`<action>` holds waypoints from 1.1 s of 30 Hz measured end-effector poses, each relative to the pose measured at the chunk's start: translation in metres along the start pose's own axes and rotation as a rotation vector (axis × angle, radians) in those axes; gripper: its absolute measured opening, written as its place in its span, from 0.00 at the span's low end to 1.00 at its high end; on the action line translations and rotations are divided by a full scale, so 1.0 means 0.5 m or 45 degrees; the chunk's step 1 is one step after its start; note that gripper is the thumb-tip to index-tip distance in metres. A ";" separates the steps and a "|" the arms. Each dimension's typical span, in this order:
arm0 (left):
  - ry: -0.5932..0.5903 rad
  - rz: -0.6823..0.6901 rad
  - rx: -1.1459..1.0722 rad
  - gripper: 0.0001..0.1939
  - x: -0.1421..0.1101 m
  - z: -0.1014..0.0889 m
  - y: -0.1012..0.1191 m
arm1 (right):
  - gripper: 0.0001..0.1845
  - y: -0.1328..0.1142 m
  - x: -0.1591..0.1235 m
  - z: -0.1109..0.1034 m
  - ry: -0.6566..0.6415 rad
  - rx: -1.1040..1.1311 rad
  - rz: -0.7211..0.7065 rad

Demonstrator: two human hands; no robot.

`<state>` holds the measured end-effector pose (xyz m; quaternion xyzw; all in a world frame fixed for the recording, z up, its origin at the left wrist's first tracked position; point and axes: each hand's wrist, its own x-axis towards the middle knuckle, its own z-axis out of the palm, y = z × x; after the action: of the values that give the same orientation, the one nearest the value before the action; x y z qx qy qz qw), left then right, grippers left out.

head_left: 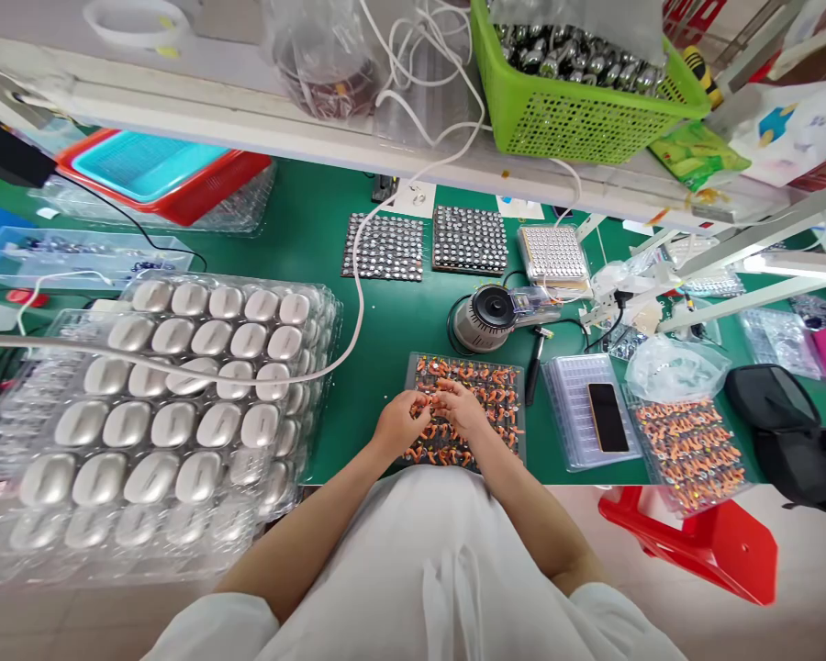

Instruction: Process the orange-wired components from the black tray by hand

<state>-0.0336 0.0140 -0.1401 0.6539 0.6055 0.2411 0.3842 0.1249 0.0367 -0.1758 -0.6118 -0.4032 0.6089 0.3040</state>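
Observation:
A tray (516, 441) filled with rows of small orange-and-black parts (499, 376) lies right in front of me. Over its left half, my left hand (405, 422) has its thumb and fingers brought together. Close against it, my right hand (460, 408) bends its fingers toward the left fingertips. Whatever is pinched between them is too small to make out. Just behind the tray stands a round grey device with a black top (490, 312). A hammer (535, 367) lies by the tray's right edge.
Stacked clear trays of silver oval cases (172, 422) fill the left. Trays of small round parts (469, 239) lie at the back. Right are a phone (608, 418) on clear trays, another orange-part tray (692, 450) and a black case (775, 404). A white cable (362, 312) hangs across; a shelf holds a green basket (592, 128).

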 end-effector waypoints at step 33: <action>-0.116 0.274 0.253 0.07 -0.039 -0.087 0.088 | 0.17 -0.155 -0.125 -0.013 -0.078 -0.440 -0.439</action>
<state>-0.0436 0.0053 -0.0767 0.7602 0.5345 0.1899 0.3168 0.1259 0.0215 -0.0771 -0.5581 -0.6088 0.4882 0.2820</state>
